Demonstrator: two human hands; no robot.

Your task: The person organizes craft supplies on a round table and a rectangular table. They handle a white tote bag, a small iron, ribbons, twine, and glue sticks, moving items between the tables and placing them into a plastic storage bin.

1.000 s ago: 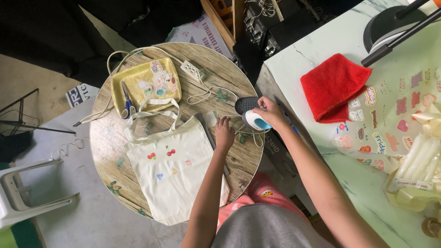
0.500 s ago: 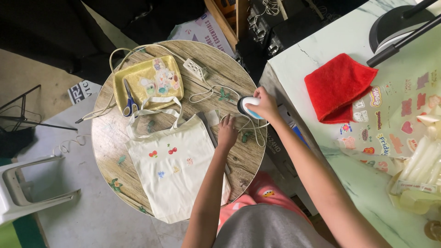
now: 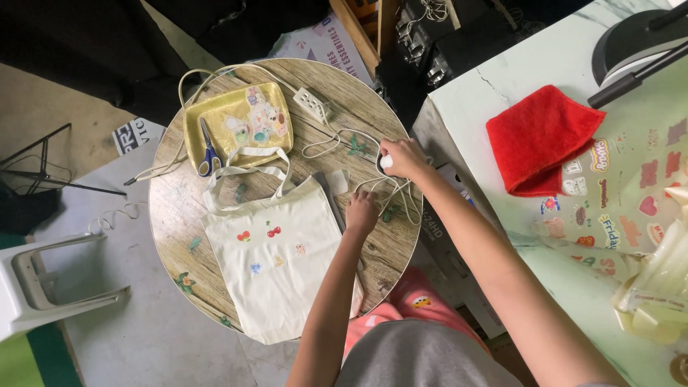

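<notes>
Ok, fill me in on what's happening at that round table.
A person sits at the round wooden table. The right hand grips a small white device amid its white cord. The left hand rests at the edge of a cream tote bag lying flat. A yellow tray behind the bag holds scissors and stickers. A power strip lies beside the tray.

Light was even and soft across the round wooden table [image 3: 179,215], with faint shadows. The marble counter [image 3: 502,79] toward three o'clock looked brightest, slightly washed out. Eleven o'clock fell into darkness. Edges bowed slightly; focus stayed reasonably sharp.
</notes>
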